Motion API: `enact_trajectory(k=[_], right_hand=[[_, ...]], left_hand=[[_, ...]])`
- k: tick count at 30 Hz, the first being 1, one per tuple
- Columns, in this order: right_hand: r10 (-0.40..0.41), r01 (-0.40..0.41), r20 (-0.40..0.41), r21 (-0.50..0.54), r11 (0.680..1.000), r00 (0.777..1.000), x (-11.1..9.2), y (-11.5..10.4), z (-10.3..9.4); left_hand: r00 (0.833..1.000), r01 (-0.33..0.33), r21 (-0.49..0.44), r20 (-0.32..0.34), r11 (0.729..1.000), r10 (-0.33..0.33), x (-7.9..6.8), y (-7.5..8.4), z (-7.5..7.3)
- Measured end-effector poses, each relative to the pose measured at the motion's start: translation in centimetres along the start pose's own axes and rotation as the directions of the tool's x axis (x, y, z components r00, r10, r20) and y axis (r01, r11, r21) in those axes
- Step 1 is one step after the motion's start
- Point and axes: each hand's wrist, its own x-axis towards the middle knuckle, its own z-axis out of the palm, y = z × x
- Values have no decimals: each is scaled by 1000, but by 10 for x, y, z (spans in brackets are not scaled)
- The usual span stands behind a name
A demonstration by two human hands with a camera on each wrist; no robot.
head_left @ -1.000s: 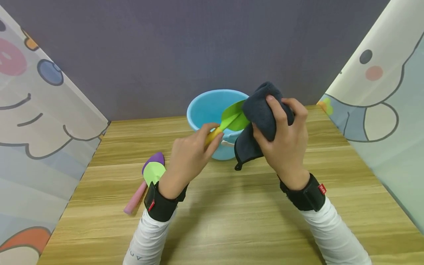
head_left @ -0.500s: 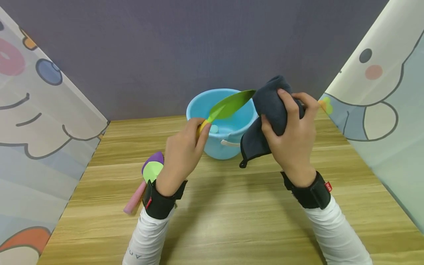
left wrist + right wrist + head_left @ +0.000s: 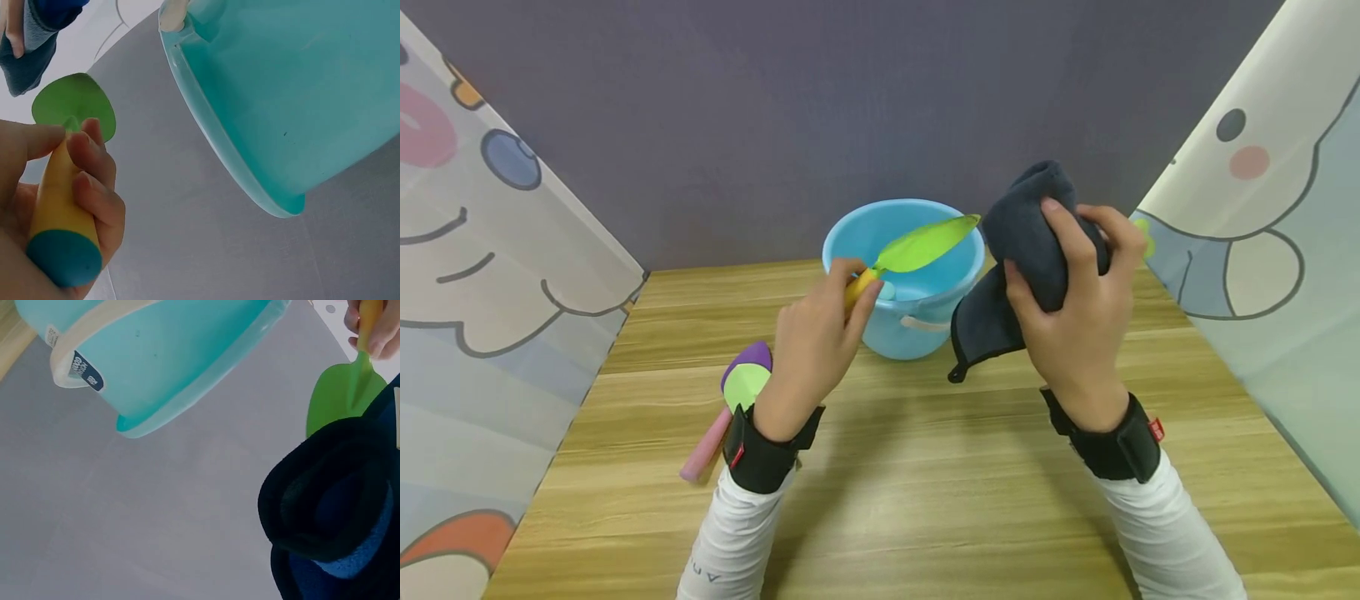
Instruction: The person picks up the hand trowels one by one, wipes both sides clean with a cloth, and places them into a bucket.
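Observation:
My left hand [image 3: 816, 342] grips the yellow handle [image 3: 59, 200] of a toy shovel, whose green blade [image 3: 928, 243] points right above the mouth of a light-blue bucket [image 3: 904, 333]. In the left wrist view the handle ends in a teal cap [image 3: 65, 259]. A bunched dark blue-grey cloth [image 3: 1026, 242] is held in my right hand [image 3: 1082, 308], fingers and thumb pressed round it. One black-edged corner with a small loop hangs down. The blade's tip is right at the cloth's left edge in the head view; the cloth overlaps the blade in the right wrist view.
Two more toy shovels lie left on the wooden table [image 3: 910, 500], one with a purple blade [image 3: 752, 357], the other with a light-green blade [image 3: 745, 385] partly behind my left wrist. A pink handle [image 3: 706, 446] shows there. A grey panel [image 3: 737, 125] stands behind the bucket.
The cloth and my right hand have moved right and slightly up. My left hand has drawn left, and the shovel's blade has turned and come away from its overlap with the cloth.

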Motion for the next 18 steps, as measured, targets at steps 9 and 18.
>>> enact_trajectory(k=[9,18], right_hand=[[-77,77,-20,39,996,997,-6,-12,0],[-249,244,71,68,967,966,-23,-23,11]], left_hand=[[998,-55,47,-24,997,56,-1,6,2],[989,-125,55,-77,991,129,-1,10,2]])
